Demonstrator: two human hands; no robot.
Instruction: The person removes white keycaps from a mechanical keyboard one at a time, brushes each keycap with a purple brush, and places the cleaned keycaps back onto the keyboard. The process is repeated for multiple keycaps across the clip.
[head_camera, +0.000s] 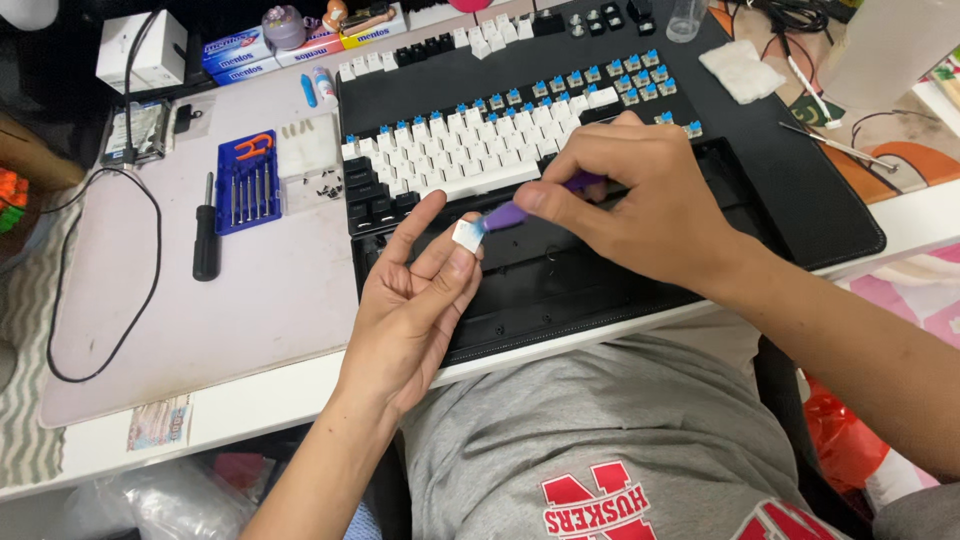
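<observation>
A: Currently, what is held?

B: Item one: a white keycap, pinched by the left hand between thumb and fingers, at the centre of the view. Item two: a purple tool, gripped by the right hand with fingers closed round it; its tip is set against the keycap. Both are held just above an empty black case.

A: Progress?

B: Partly done, as judged from the keyboard at 12 o'clock. White caps are seated over most of the middle rows. Blue switches are left bare along the top row and the right end. A black cap block is seen at the left end. More loose caps, white and black, are lined along the far edge.

A: Containers?

B: A blue tray at 10 o'clock: small screwdrivers are stored in it in a row, with an orange puller at its top. A clear box just right of it: small dark parts are kept in it, too small to identify. A white box at 11 o'clock is closed; contents cannot be told. A black driver is laid outside the tray, on the mat.
</observation>
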